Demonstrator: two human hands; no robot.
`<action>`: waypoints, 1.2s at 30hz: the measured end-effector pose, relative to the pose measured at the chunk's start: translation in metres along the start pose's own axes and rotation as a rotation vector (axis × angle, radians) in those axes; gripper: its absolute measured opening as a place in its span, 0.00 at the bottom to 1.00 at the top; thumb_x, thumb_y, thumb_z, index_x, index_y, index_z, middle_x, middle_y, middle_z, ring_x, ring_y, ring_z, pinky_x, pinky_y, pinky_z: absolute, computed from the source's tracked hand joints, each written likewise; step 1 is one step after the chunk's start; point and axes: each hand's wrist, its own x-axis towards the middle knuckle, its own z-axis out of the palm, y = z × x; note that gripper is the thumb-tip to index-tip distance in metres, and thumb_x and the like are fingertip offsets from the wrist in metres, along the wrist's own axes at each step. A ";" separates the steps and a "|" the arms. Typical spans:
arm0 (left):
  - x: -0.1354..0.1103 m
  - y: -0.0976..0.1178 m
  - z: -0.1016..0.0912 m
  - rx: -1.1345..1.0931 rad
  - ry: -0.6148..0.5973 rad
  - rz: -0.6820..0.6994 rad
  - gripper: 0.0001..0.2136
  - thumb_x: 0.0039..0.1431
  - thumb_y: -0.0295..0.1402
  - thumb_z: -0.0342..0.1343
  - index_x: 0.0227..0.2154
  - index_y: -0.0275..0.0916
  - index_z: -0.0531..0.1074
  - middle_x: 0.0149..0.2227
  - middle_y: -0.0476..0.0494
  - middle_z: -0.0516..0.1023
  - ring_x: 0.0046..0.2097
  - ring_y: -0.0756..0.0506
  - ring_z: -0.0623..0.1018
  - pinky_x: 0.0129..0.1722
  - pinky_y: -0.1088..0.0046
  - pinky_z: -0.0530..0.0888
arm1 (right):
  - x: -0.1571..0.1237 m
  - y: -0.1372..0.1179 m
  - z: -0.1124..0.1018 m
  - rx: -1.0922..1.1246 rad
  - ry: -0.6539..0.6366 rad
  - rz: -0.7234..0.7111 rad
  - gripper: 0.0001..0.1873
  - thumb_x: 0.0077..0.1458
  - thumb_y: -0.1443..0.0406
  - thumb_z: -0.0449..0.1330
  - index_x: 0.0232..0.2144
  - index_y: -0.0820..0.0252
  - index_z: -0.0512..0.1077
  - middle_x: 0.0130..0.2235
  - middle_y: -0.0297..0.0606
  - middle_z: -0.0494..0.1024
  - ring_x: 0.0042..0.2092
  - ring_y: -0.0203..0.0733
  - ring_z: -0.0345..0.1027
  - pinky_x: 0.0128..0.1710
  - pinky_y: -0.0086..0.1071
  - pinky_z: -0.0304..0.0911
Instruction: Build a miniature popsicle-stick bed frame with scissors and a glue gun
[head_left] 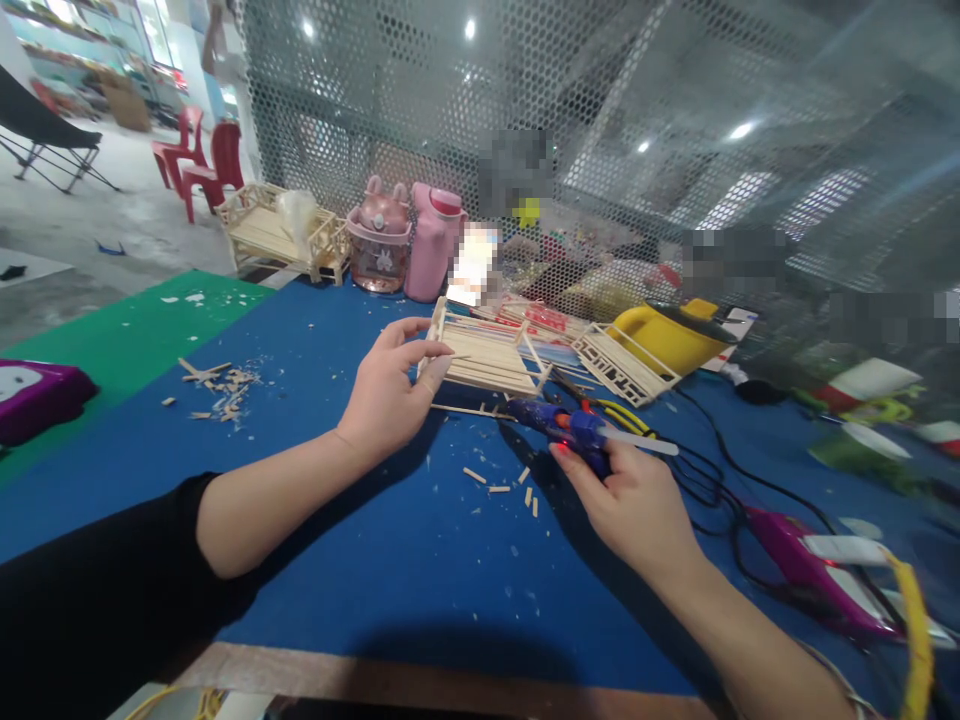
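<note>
My left hand pinches a thin wooden stick between thumb and fingertips, over a small slatted wooden frame with upright corner posts. My right hand grips a blue hot glue gun, with a whitish glue stick jutting from its rear. The gun's nozzle points left, close to the frame's front edge and a narrow wooden strip on the table. Whether the nozzle touches anything I cannot tell. Several short stick pieces lie on the blue table below.
Offcuts are scattered on the left. A finished-looking wooden model, pink bottles and a lit phone stand behind. At right are a lattice panel, yellow container, pliers, black cables and a purple power strip.
</note>
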 end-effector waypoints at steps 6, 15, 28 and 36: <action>-0.001 0.001 0.000 -0.021 -0.047 -0.047 0.06 0.56 0.30 0.53 0.34 0.38 0.75 0.47 0.40 0.72 0.49 0.45 0.72 0.52 0.60 0.69 | 0.001 -0.002 0.003 -0.025 0.025 -0.020 0.21 0.55 0.53 0.52 0.42 0.58 0.74 0.29 0.40 0.79 0.30 0.45 0.73 0.27 0.31 0.63; -0.001 0.000 0.000 -0.039 -0.088 -0.077 0.07 0.56 0.30 0.53 0.33 0.38 0.75 0.45 0.41 0.72 0.48 0.46 0.73 0.51 0.61 0.69 | 0.003 -0.004 0.003 -0.041 0.023 0.015 0.21 0.54 0.51 0.51 0.37 0.59 0.75 0.26 0.40 0.78 0.29 0.46 0.72 0.23 0.31 0.59; -0.001 0.000 0.000 -0.051 -0.111 -0.082 0.07 0.56 0.30 0.53 0.34 0.38 0.75 0.44 0.41 0.73 0.47 0.46 0.73 0.51 0.62 0.69 | 0.005 -0.008 -0.005 0.015 0.007 0.056 0.19 0.53 0.53 0.53 0.41 0.57 0.73 0.30 0.42 0.79 0.36 0.49 0.73 0.27 0.32 0.61; -0.001 -0.001 0.000 -0.050 -0.115 -0.076 0.07 0.56 0.30 0.53 0.34 0.37 0.75 0.44 0.40 0.73 0.47 0.46 0.73 0.51 0.62 0.69 | 0.009 -0.012 0.001 0.045 -0.026 0.055 0.22 0.53 0.50 0.52 0.37 0.59 0.73 0.24 0.39 0.77 0.28 0.45 0.71 0.23 0.31 0.57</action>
